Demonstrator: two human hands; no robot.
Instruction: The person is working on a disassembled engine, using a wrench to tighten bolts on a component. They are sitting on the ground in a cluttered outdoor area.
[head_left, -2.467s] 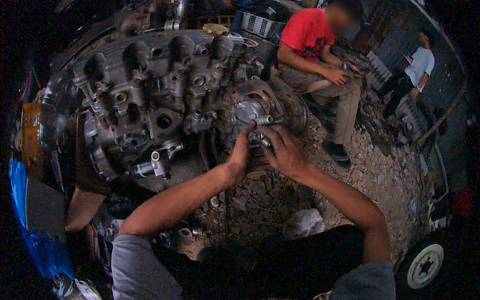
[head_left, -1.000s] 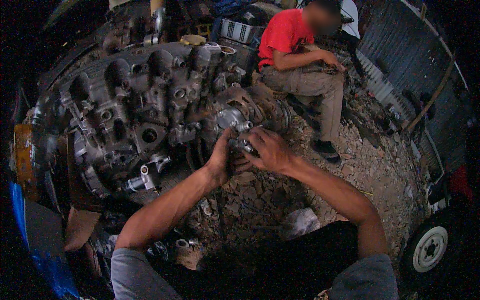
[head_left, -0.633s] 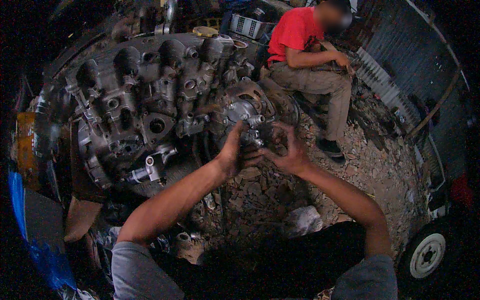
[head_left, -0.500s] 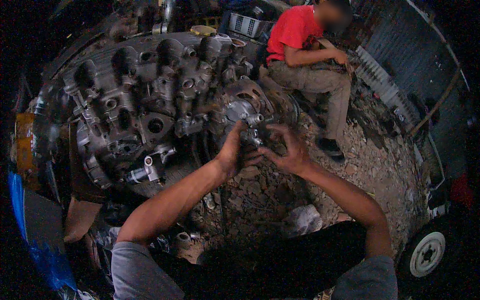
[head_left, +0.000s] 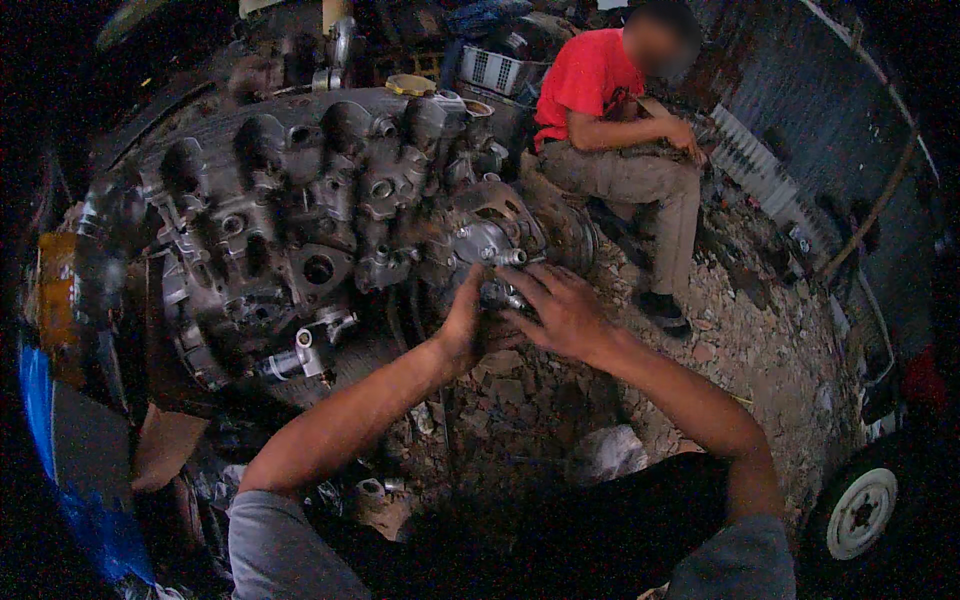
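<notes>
Head view, looking down over stony ground at centre and right; filling most of the left, a large dark engine, bare metal with a row of ports along the far side; far right of it, a seated co-worker in a red shirt; near right, well apart, a wheel with a pale rim; at the engine's right end, a pale rounded metal housing with a short stub pipe; just nearer than this, the left hand, thumb up, and the right hand, fingers stretched leftward; between the two, just beside the stub pipe, a small shiny metal piece.

Judging by the pose, busy with close two-handed finger work on that piece at the housing; probably calls next for steady support from the left and a careful touch from the right; cannot tell whether gripped by either of the hands or merely touched; hidden behind the fingers, most of the piece, so impossible to say whether fixed or loose; lost in shadow, the engine's underside.
</notes>
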